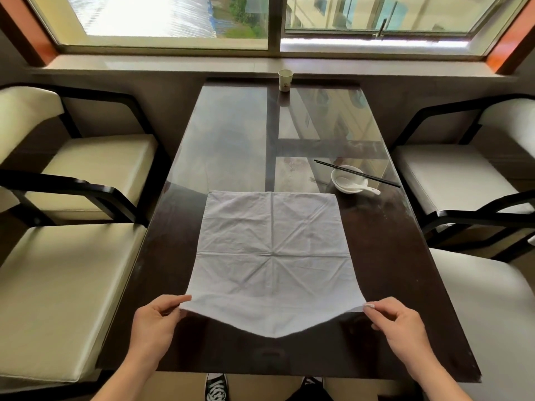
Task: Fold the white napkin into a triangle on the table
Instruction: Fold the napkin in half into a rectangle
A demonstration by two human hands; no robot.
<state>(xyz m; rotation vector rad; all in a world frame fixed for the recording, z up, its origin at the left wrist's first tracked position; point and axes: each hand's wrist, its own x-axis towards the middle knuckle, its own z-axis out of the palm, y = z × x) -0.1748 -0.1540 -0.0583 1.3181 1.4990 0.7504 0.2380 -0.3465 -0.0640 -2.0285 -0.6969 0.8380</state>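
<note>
Nearest the camera, a black-and-white sneaker [216, 386] shows under the near edge of the dark glossy table [405, 285]. Above it the left hand [155, 328] pinches the near left corner of the white napkin [272, 250] between thumb and fingers, and the right hand [401, 325] pinches the near right corner the same way. Both corners are lifted slightly, so the near edge sags between them into a low point on the tabletop. The rest of the napkin lies spread flat and unfolded in the middle of the table, marked with creases that cross at its centre. Beyond its far right corner sits a small white bowl [347, 176] with a white spoon [363, 185] in it and black chopsticks [357, 173] laid across its rim. At the far end, near the window [173, 21], stands a paper cup [285, 80]. Cream-cushioned chairs [86, 169] flank both sides
</note>
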